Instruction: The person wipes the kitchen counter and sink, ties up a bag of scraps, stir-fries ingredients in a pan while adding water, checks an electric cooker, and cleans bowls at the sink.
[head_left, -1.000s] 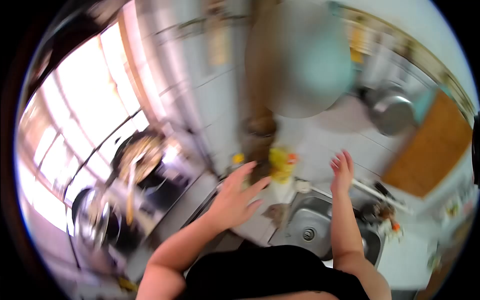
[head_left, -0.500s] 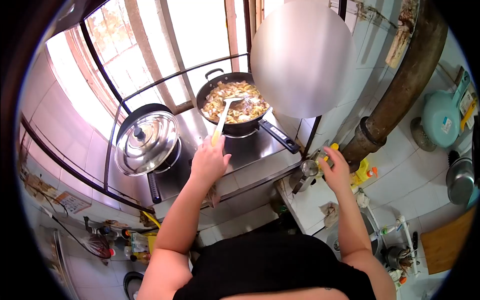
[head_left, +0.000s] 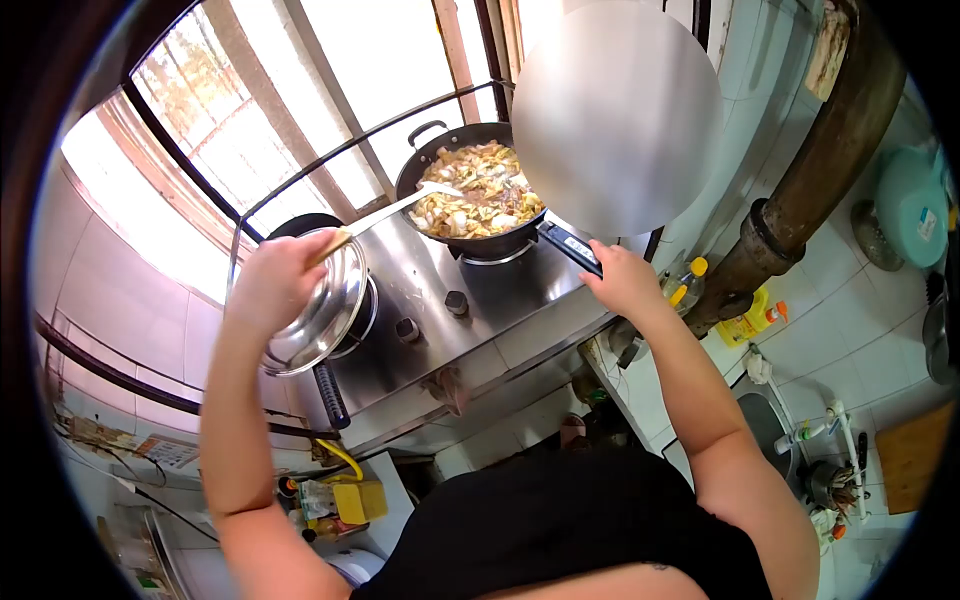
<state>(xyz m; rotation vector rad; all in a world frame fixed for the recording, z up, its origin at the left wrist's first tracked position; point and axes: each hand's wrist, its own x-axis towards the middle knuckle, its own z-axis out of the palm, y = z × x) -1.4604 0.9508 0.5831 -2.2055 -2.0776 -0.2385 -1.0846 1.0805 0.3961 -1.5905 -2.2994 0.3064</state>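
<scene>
A deep black pan (head_left: 412, 180) sits on the right burner, filled with chopped, browned cabbage-like food (head_left: 480, 200). My left hand (head_left: 280, 280) is closed around the handle of a spatula (head_left: 385, 213); its pale head rests in the food at the pan's left side. The hand is above a steel lid (head_left: 345, 300), which covers a second pan on the left burner. My right hand (head_left: 625, 283) grips the end of the black pan handle (head_left: 570, 247). A pale round patch hides the pan's upper right rim.
Two knobs, one of them a black knob (head_left: 456, 302), stand on the steel stove top (head_left: 400, 280). The second pan's handle (head_left: 330, 395) sticks out toward me. Yellow-capped bottle (head_left: 690, 280), thick brown pipe (head_left: 790, 210) and sink (head_left: 765, 425) are at right. A black rail (head_left: 330, 157) curves behind the stove.
My left hand has swung left with the spatula, which now lies at a lower slant. My right hand has moved from beside the bottles onto the pan handle. The view has shifted slightly.
</scene>
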